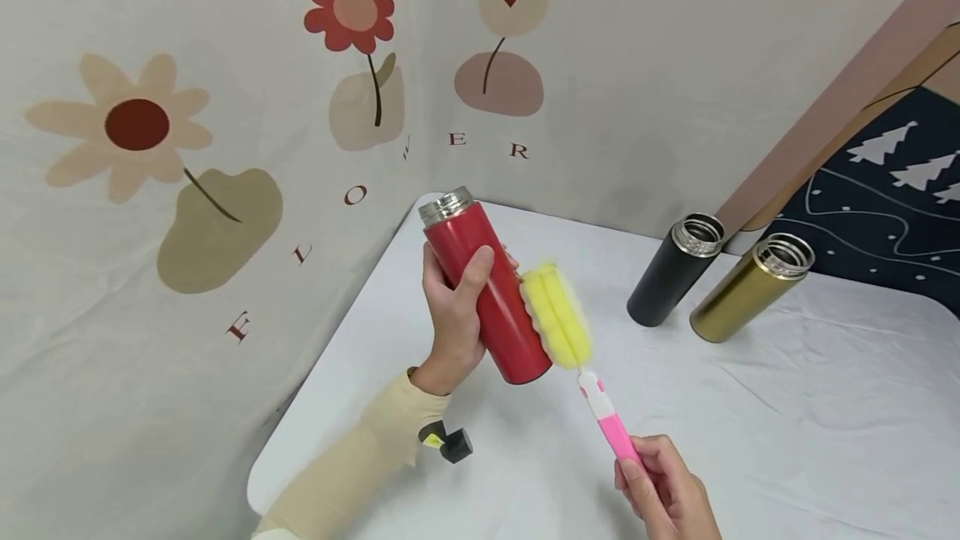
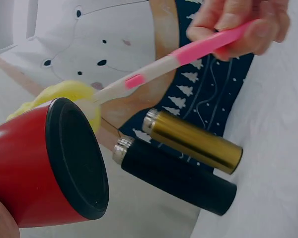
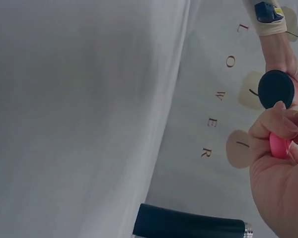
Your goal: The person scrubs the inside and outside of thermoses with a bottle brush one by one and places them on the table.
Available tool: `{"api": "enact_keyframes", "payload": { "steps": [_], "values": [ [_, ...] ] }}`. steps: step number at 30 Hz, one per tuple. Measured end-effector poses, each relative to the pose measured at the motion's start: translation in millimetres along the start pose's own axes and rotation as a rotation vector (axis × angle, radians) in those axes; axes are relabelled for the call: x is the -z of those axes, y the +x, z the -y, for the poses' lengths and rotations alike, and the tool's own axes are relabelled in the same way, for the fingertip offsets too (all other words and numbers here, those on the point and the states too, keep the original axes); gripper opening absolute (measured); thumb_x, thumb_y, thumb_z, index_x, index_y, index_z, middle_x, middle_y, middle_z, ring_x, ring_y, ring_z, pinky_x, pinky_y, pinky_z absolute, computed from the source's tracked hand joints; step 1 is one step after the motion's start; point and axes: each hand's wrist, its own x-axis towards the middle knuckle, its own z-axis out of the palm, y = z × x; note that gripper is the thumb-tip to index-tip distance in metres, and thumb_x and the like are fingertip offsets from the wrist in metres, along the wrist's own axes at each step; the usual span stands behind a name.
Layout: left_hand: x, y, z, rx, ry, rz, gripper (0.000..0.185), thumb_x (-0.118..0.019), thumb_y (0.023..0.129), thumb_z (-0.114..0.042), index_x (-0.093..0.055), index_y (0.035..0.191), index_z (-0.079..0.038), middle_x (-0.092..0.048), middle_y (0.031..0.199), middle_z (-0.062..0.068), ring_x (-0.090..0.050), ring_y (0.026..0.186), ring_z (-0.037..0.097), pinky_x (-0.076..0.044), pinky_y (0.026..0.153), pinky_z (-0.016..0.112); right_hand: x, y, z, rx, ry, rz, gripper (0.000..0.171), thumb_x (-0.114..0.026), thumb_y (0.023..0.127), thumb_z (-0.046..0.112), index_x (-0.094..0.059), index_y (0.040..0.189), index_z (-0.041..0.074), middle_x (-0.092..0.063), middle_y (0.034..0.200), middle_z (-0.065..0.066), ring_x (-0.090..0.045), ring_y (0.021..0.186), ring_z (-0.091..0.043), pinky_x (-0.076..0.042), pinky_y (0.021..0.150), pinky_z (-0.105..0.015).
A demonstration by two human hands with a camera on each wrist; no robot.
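Observation:
My left hand [image 1: 457, 315] grips a red thermos bottle [image 1: 498, 307] round its middle, holding it tilted above the table. The bottle's steel neck carries no lid and points up and to the left; its dark base [image 2: 79, 158] faces the left wrist camera. In my right hand [image 1: 667, 482] is a bottle brush, held by its pink and white handle [image 1: 617, 436]. The yellow sponge head [image 1: 558, 315] overlaps the red bottle's right side in the head view. The right wrist view shows fingers [image 3: 278, 121] curled round the pink handle end.
A black bottle [image 1: 671, 273] and a gold bottle [image 1: 742, 294], both lidless, stand side by side on the white table [image 1: 825, 382] to the right. Behind the table hangs a curtain [image 1: 615, 90] printed with flowers and letters.

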Motion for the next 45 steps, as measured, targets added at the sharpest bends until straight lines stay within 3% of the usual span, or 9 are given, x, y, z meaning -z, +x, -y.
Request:
{"api": "enact_keyframes", "payload": {
  "steps": [5, 11, 17, 23, 30, 34, 38, 45],
  "values": [
    [0.1, -0.6, -2.1, 0.017, -0.03, -0.033, 0.059, -0.062, 0.099, -0.027, -0.042, 0.153, -0.012, -0.058, 0.132, 0.021, -0.07, 0.107, 0.029, -0.065, 0.088, 0.044, 5, -7, -3, 0.002, -0.032, 0.007, 0.027, -0.062, 0.1, -0.018, -0.061, 0.112, 0.007, -0.061, 0.073, 0.0, -0.043, 0.049, -0.003, -0.037, 0.038, -0.022],
    [-4.6, -7.2, 1.6, 0.037, -0.008, -0.035, 0.057, -0.058, 0.102, -0.031, -0.044, 0.153, -0.01, -0.061, 0.133, 0.016, -0.068, 0.113, 0.03, -0.064, 0.089, 0.043, 3, -5, 2, 0.031, -0.064, -0.016, 0.029, -0.063, 0.099, -0.019, -0.061, 0.112, 0.008, -0.06, 0.074, 0.002, -0.043, 0.05, -0.003, -0.037, 0.039, -0.021],
    [-15.7, -16.3, 7.4, 0.044, 0.003, 0.051, 0.062, -0.054, 0.106, -0.035, -0.035, 0.16, -0.013, -0.058, 0.143, 0.015, -0.062, 0.125, 0.03, -0.063, 0.094, 0.041, -4, 2, 12, -0.044, -0.044, -0.018, 0.02, -0.062, 0.105, -0.01, -0.06, 0.114, 0.008, -0.061, 0.078, 0.0, -0.047, 0.05, -0.01, -0.041, 0.04, -0.025],
    [-19.4, -27.8, 15.5, 0.074, 0.012, 0.129, 0.084, -0.076, 0.098, -0.054, -0.031, 0.158, -0.016, -0.054, 0.142, 0.012, -0.06, 0.127, 0.03, -0.064, 0.091, 0.042, -9, 12, 20, -0.094, 0.026, -0.015, 0.016, -0.063, 0.107, -0.005, -0.06, 0.117, 0.006, -0.063, 0.081, -0.006, -0.052, 0.054, -0.018, -0.045, 0.044, -0.029],
    [-20.9, -31.8, 20.1, 0.139, -0.059, 0.224, 0.07, -0.074, 0.101, -0.036, -0.035, 0.157, -0.018, -0.056, 0.138, 0.013, -0.066, 0.117, 0.03, -0.064, 0.088, 0.043, -11, 27, 26, -0.082, 0.044, -0.024, 0.013, -0.062, 0.109, -0.001, -0.058, 0.118, 0.008, -0.063, 0.084, -0.003, -0.053, 0.057, -0.018, -0.048, 0.047, -0.032],
    [-20.8, -32.7, 19.6, 0.143, -0.032, 0.218, 0.063, -0.071, 0.103, -0.035, -0.04, 0.154, -0.013, -0.058, 0.135, 0.012, -0.066, 0.116, 0.029, -0.064, 0.089, 0.041, -13, 33, 29, -0.066, 0.102, -0.02, 0.013, -0.061, 0.11, -0.001, -0.057, 0.119, 0.007, -0.062, 0.083, -0.005, -0.052, 0.055, -0.019, -0.047, 0.046, -0.034],
    [-19.4, -32.0, 19.1, 0.125, -0.012, 0.201, 0.064, -0.068, 0.104, -0.037, -0.04, 0.155, -0.01, -0.057, 0.136, 0.011, -0.063, 0.12, 0.028, -0.063, 0.09, 0.039, -16, 34, 33, -0.122, 0.165, 0.004, 0.01, -0.059, 0.112, 0.003, -0.055, 0.121, 0.006, -0.062, 0.084, -0.008, -0.051, 0.056, -0.019, -0.047, 0.046, -0.036],
    [-14.1, -28.5, 16.8, 0.075, 0.022, 0.173, 0.06, -0.054, 0.108, -0.035, -0.035, 0.159, -0.008, -0.055, 0.136, 0.011, -0.061, 0.121, 0.027, -0.063, 0.088, 0.037, -18, 32, 34, -0.158, 0.176, 0.008, 0.007, -0.06, 0.112, 0.005, -0.056, 0.117, 0.006, -0.061, 0.081, -0.008, -0.048, 0.054, -0.02, -0.044, 0.044, -0.033]
  ]
}}
